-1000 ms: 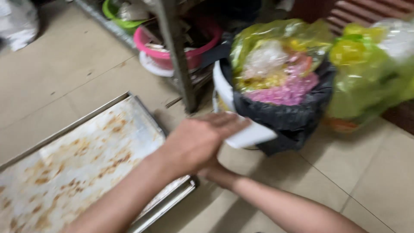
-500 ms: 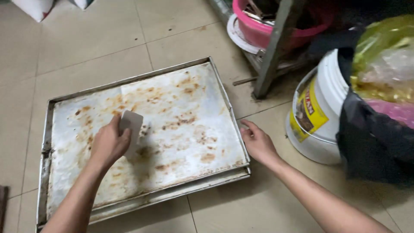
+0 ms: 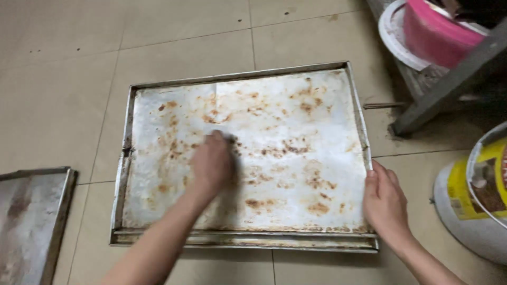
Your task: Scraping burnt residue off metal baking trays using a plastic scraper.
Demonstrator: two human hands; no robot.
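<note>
Our left hand (image 3: 211, 163) presses flat, fingers closed (anything under it is hidden), on the large stained rectangular metal baking tray (image 3: 296, 105) on the tiled floor (image 3: 63, 79); our right hand (image 3: 384, 203) grips its right rim. It looks stiff, light, best held by its rims.

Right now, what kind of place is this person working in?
Probably the back area of a bakery or food kitchen, working on a tiled floor. A large stained baking tray lies there, a second tray beside it, with a white bucket and stacked plastic basins nearby.
</note>
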